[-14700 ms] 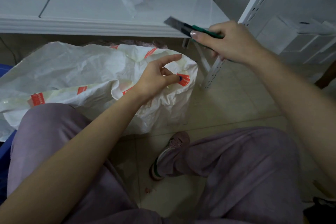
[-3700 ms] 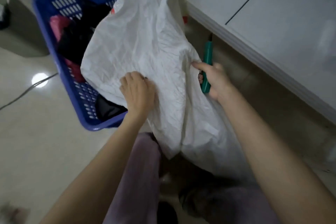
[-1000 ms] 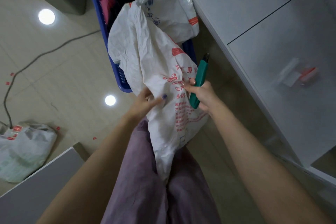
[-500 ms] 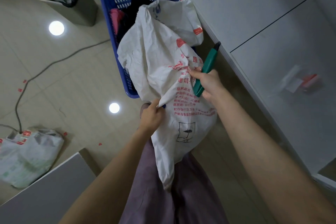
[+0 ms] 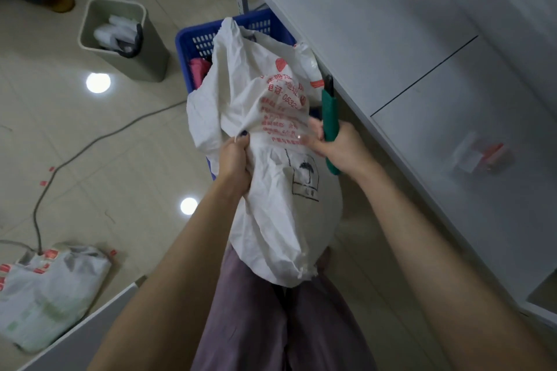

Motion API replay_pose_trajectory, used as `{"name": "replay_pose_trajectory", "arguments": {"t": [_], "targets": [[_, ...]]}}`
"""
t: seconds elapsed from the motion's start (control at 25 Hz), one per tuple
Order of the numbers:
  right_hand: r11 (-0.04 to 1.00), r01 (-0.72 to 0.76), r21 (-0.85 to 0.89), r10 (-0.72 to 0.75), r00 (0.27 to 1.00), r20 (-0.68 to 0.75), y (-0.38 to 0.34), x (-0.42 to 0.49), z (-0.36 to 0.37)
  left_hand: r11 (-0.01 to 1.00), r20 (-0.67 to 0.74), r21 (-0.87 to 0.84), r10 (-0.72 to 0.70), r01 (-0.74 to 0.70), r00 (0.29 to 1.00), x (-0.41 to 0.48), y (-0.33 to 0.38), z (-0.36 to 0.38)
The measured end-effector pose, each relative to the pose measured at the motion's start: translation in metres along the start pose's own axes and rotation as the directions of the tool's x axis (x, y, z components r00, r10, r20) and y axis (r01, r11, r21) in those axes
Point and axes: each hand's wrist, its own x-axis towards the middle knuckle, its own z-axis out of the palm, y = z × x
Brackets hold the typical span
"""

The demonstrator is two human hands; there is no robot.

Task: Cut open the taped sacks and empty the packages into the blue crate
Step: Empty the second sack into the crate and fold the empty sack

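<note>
Crumpled white woven sack (image 5: pixel 271 190) with red print hanging between both hands, far end draping over blue slotted plastic crate (image 5: pixel 193 39). Bunched fabric being gripped by left hand (image 5: pixel 233 159). Opposite side being pinched by right hand (image 5: pixel 340 150), also clutching green utility knife (image 5: pixel 330 111). Pink package (image 5: pixel 197 69) lying inside crate. Grey waste bin (image 5: pixel 120 39) standing near crate.

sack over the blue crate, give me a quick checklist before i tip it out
1. The left hand grips the sack: ok.
2. The right hand holds the green cutter and pinches the sack: ok.
3. Its blade retracted: cannot tell.
4. The sack's far end lies over the blue crate: ok.
5. Sack fully empty: cannot tell; its low end looks rounded.
</note>
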Motion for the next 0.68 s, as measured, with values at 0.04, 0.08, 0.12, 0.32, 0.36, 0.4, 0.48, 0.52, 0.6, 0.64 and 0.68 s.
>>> {"name": "replay_pose_trajectory", "arguments": {"t": [0.04, 0.08, 0.12, 0.32, 0.36, 0.4, 0.48, 0.52, 0.6, 0.64, 0.68], "targets": [[0.999, -0.027, 0.018, 0.026, 0.999, 0.039, 0.003, -0.007, 0.005, 1.000, -0.004, -0.026, -0.014, 0.014, 1.000, 0.002, 0.010, 0.003], [0.997, -0.060, 0.038, 0.058, 0.996, 0.066, 0.006, -0.013, 0.011, 0.999, -0.012, -0.038, -0.035, 0.034, 0.999, 0.003, 0.018, 0.004], [0.995, -0.074, 0.060, 0.069, 0.995, 0.069, 0.006, -0.019, 0.019, 0.997, -0.016, -0.047, -0.059, 0.058, 0.998, 0.003, 0.023, 0.006], [0.989, -0.035, 0.142, 0.081, 0.941, -0.329, -0.003, -0.013, 0.057, 0.985, 0.005, -0.089, -0.148, 0.148, 0.989, -0.010, 0.042, 0.012], [0.990, -0.039, 0.137, 0.089, 0.919, -0.384, -0.009, -0.008, 0.063, 0.986, 0.011, -0.080, -0.146, 0.146, 0.989, -0.008, 0.046, 0.011], [0.990, -0.041, 0.132, 0.092, 0.907, -0.411, -0.015, -0.002, 0.068, 0.987, 0.004, -0.066, -0.145, 0.145, 0.989, -0.005, 0.052, 0.010], [0.984, -0.030, 0.174, 0.104, 0.895, -0.435, -0.028, 0.009, 0.071, 0.991, -0.062, 0.103, -0.077, 0.083, 0.995, 0.008, 0.067, 0.008], [0.974, -0.019, 0.226, 0.122, 0.884, -0.451, -0.034, 0.016, 0.069, 0.957, -0.054, 0.290, 0.015, 0.002, 0.998, 0.013, 0.079, 0.007], [0.951, 0.011, 0.309, 0.146, 0.865, -0.480, -0.047, 0.031, 0.062, 0.770, 0.137, 0.615, 0.107, -0.169, 0.985, 0.020, 0.100, 0.006], [0.937, 0.023, 0.348, 0.160, 0.857, -0.490, -0.055, 0.041, 0.060, 0.657, 0.235, 0.722, 0.061, -0.216, 0.970, 0.020, 0.110, 0.007], [0.919, 0.024, 0.394, 0.187, 0.852, -0.488, -0.064, 0.052, 0.057, 0.540, 0.304, 0.802, -0.004, -0.253, 0.953, 0.019, 0.116, 0.008]]}}
